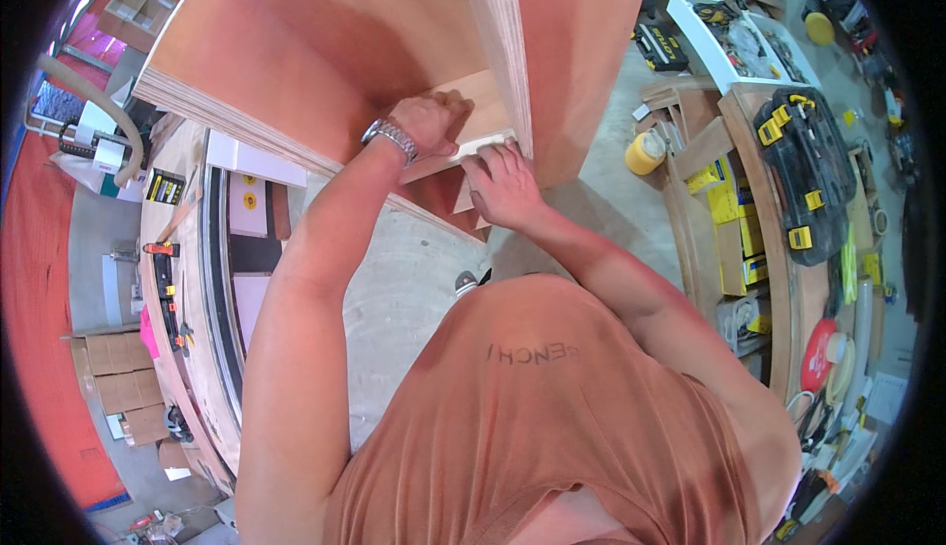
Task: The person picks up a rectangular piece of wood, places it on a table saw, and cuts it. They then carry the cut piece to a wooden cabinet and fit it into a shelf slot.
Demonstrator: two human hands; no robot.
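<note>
A plywood cabinet (325,52) with pale layered edges stands tall in front of me. My left hand (426,123) reaches inside it, fingers bent against the inner panel; a metal-band watch (392,139) sits on that wrist. What those fingers hold, if anything, is hidden. My right hand (505,186) has its fingers hooked over the front edge of a light wooden strip (485,141), with the thumb lower down. This strip runs across the cabinet opening beside the upright divider (507,42). Below it, a gap shows more wood pieces (463,195).
On the left is a long workbench (187,279) with an orange-and-black tool (166,279). To the right, a wooden rack bears a black tool case (803,166), yellow boxes (727,200) and a yellow container (645,153). Cardboard boxes (123,377) stand far left.
</note>
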